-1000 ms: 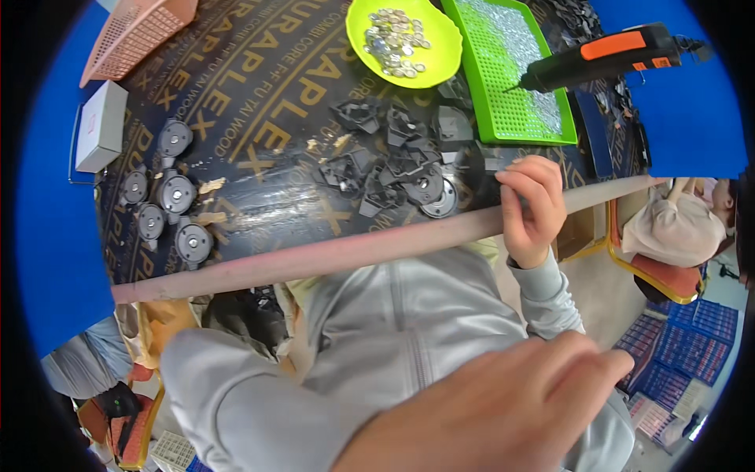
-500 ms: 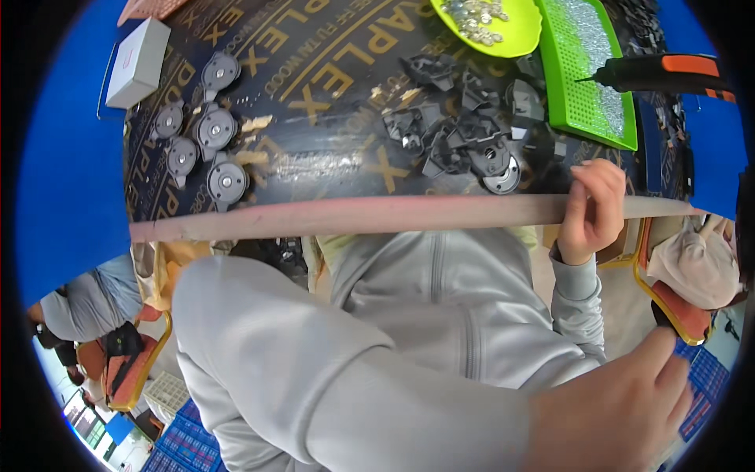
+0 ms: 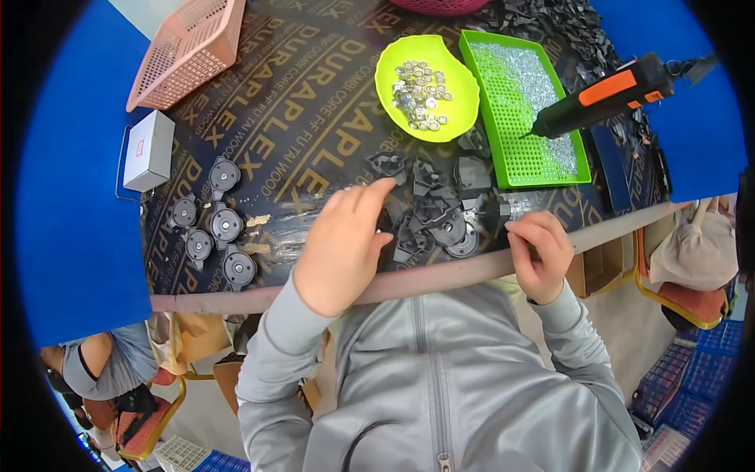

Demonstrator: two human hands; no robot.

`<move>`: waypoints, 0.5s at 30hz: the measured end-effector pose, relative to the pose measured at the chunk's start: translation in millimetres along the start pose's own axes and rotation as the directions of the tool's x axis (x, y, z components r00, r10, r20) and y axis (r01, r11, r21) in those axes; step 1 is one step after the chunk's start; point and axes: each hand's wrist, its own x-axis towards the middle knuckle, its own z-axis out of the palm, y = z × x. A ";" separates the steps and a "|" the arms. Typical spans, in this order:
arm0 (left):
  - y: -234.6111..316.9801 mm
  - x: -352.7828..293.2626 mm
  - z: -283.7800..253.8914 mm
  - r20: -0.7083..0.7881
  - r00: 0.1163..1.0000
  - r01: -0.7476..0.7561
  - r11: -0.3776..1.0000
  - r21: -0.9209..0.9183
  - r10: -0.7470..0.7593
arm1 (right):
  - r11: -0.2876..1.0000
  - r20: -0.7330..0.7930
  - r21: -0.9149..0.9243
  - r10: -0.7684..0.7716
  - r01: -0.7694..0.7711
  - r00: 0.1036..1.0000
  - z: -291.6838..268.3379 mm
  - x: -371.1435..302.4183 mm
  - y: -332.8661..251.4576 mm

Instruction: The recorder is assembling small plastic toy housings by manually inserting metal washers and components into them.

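Note:
My left hand is over the table's front edge, fingers stretched toward a pile of black plastic parts, thumb apart; nothing shows in it. At the pile's right side is my right hand, loosely curled with a gap between thumb and forefinger. Its fingertips are close to a dark part with a silvery tab; whether they touch it I cannot tell. Round grey discs lie at the near side of the pile. Several grey round housings with short stems are grouped on the left of the table.
Behind the pile are a yellow dish of small round metal pieces and a green perforated tray of small silvery bits. A black and orange electric screwdriver overhangs the tray. A white box and pink basket stand at left.
My left hand has come from beyond my right side, low down, back to the table by the pile. My right hand has shifted slightly left. The view has moved, showing more of the table.

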 end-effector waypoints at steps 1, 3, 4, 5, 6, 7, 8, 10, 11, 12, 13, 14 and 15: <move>-1.7 1.2 2.2 0.019 1.000 -0.014 1.000 -0.006 0.014 | 1.000 0.022 0.010 0.018 -0.018 1.000 -0.5 1.1 -1.5; -2.7 2.5 4.9 0.010 0.999 -0.033 0.998 -0.044 0.033 | 0.999 0.014 -0.026 -0.034 0.035 0.999 -1.8 11.1 -5.4; -4.4 2.3 5.9 0.007 0.999 -0.042 0.998 -0.043 0.043 | 0.995 0.012 -0.062 -0.079 0.080 0.997 -3.1 18.8 -6.6; -7.2 1.6 7.3 -0.040 0.999 0.010 0.995 -0.095 -0.014 | 0.994 0.005 -0.069 -0.081 0.081 0.997 -5.7 30.3 -5.8; -10.2 -0.5 9.0 -0.083 0.994 0.063 0.987 -0.150 -0.076 | 0.987 0.062 -0.122 -0.093 0.100 0.994 -9.0 45.2 -4.4; -14.4 -2.8 12.6 -0.163 0.984 0.044 0.983 -0.177 -0.073 | 0.978 0.120 -0.177 -0.093 0.114 0.988 -12.0 55.8 -3.4; -11.4 -5.7 14.5 -0.159 0.985 0.037 0.983 -0.182 -0.066 | 0.977 0.117 -0.185 -0.088 0.108 0.989 -14.4 63.1 -3.8; -1.0 -8.4 19.6 -0.001 0.920 0.176 0.414 -0.893 -0.393 | 0.994 0.026 -0.053 0.094 -0.093 0.995 -16.5 79.6 -0.4; 2.9 -8.6 18.6 0.083 0.915 0.204 0.276 -0.939 -0.394 | 0.994 0.024 -0.058 0.091 -0.089 0.996 -13.2 86.8 3.0; 3.9 -8.8 19.9 0.082 0.916 0.203 0.276 -0.940 -0.392 | 0.999 0.081 -0.049 0.011 -0.007 0.997 -7.2 92.2 4.5; 2.3 -8.4 22.8 0.174 0.899 0.236 0.110 -0.965 -0.403 | 0.996 0.137 -0.032 -0.073 0.078 0.988 1.2 99.1 7.3; -1.0 -8.9 25.4 0.265 0.878 0.264 -0.059 -0.963 -0.399 | 0.996 0.136 -0.030 -0.078 0.083 0.988 11.8 107.1 9.2; -7.3 -10.5 28.7 0.317 0.873 0.312 -0.075 -0.947 -0.370 | 0.990 0.186 -0.077 -0.104 0.120 0.977 23.4 116.5 11.5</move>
